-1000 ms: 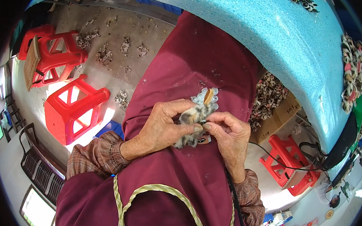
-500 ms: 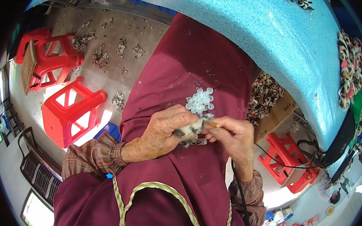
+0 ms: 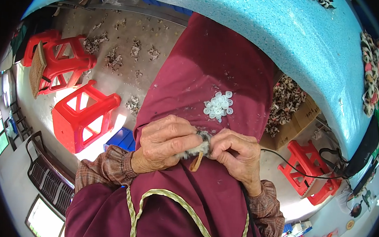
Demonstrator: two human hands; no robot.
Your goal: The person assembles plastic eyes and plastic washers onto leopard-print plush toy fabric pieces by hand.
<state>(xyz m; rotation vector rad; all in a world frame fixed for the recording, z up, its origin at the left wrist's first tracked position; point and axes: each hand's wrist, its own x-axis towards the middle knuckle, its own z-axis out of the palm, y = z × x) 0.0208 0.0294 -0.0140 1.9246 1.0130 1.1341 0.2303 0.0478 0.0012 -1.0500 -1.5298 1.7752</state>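
Observation:
Over my lap, a small furry grey-and-white piece (image 3: 192, 151) is gripped between my two hands. My left hand (image 3: 164, 143) is closed round its left part, the fingers covering much of it. My right hand (image 3: 237, 154) is closed too, thumb and fingertips pinching at its right end; any smaller thing in that pinch is hidden. From the underside of the furry piece a short, flat tan strip (image 3: 196, 162) sticks out toward me. Just beyond my hands, a heap of small round translucent white plastic caps (image 3: 219, 105) lies on the maroon apron (image 3: 210, 63).
A speckled blue table (image 3: 264, 23) curves across the far side and right, with a furry patterned pile (image 3: 374, 71) on it. Beneath stands a cardboard box (image 3: 295, 129) of furry pieces. Red stools (image 3: 85, 116) stand left, another (image 3: 301, 164) right. Scraps (image 3: 113, 59) litter the floor.
The tan strip, pinched by my right hand before, now hangs from the furry piece. My right fingers have shifted to the piece's right end. The whole view has moved slightly.

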